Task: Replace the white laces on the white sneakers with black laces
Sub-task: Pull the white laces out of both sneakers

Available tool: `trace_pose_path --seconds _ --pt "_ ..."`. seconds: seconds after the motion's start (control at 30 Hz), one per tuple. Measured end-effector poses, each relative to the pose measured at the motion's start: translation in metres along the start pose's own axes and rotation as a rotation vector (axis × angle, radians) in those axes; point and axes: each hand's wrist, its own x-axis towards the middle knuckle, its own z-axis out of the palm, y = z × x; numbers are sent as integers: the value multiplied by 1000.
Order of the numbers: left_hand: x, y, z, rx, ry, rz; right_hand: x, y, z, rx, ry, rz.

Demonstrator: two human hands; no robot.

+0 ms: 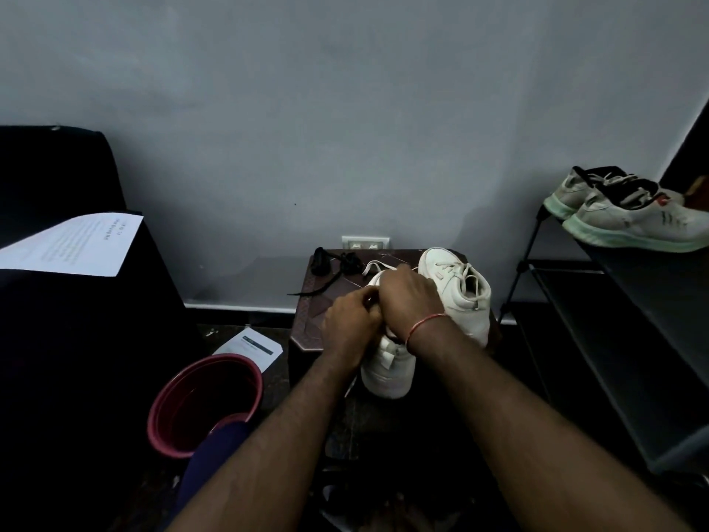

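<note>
**Soft lace, stiff shoe: where we take hold**

The near white high-top sneaker [387,364] stands at the 6 o'clock edge of the small dark wooden desk [312,332], heel towards us. The second white sneaker [458,289] sits just beside it at 2 o'clock.

Our left hand [351,320] has its fingers [364,301] curled, pinching the flat white lace [369,268] close to the eyelets. A loop of that lace shows beyond the knuckles at 12 o'clock. Our right hand [408,293] lies over the shoe's front with its fingers bent out of sight, so we cannot tell what they hold.

We judge the lace limp and light. It should slide if drawn straight out of each eyelet and snag if pulled sideways, so we pinch it right at the hole.

The shoe looks light but stiff (and perched near the edge), so it wants steadying by the upper. The bundled black laces [333,264] wait at 10 o'clock and are best taken by a tip.
</note>
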Motion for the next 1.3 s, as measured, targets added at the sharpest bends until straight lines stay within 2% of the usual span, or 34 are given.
trace_pose_path --seconds 0.07,0.13,0.2,0.27,0.3,0.33,0.37,0.47,0.53,0.63,0.77,0.87,0.93,0.97,1.07,1.1,1.13,1.2,1.3 --pt "0 0 1 -13 6 0 4 11 10 68 8 21" --pt "0 0 2 -39 10 -10 8 21 15 307 52 70" --pt "-1 -1 3 -55 21 -14 9 31 12 824 155 215" --pt "-2 -1 3 -62 31 -21 6 38 -3 1621 259 427" --pt "-2 0 3 -59 34 -23 4 41 -7 1924 259 466" --pt "-2 0 3 -52 35 -25 2 41 -10 2039 259 471" --pt "-2 1 3 -50 35 -23 2 41 -11 1932 249 456" --pt "-3 2 2 -68 15 -20 2 32 1 1020 183 238" --pt "-3 1 2 -68 4 0 3 24 9 641 74 89" --pt "-2 0 2 -106 -4 4 3 17 9 282 -14 42" --pt "-3 0 3 -148 -31 -1 5 14 5 116 -67 -1" --pt "-1 -1 3 -181 -31 -8 8 15 7 155 -56 4" --pt "0 -2 3 -177 -12 -11 14 19 9 398 12 106" --pt "0 -3 5 -171 -7 -15 16 23 10 652 46 196" --pt "0 -4 8 -189 9 -20 11 28 5 1788 71 410" --pt "1 -5 10 -188 9 -13 8 27 6 2007 57 442" --pt "0 -4 11 -179 3 -6 6 26 9 2096 56 480" --pt "-1 -5 12 -173 3 13 8 21 18 1981 107 535" --pt "0 -7 14 -183 11 44 17 17 29 1508 179 433"
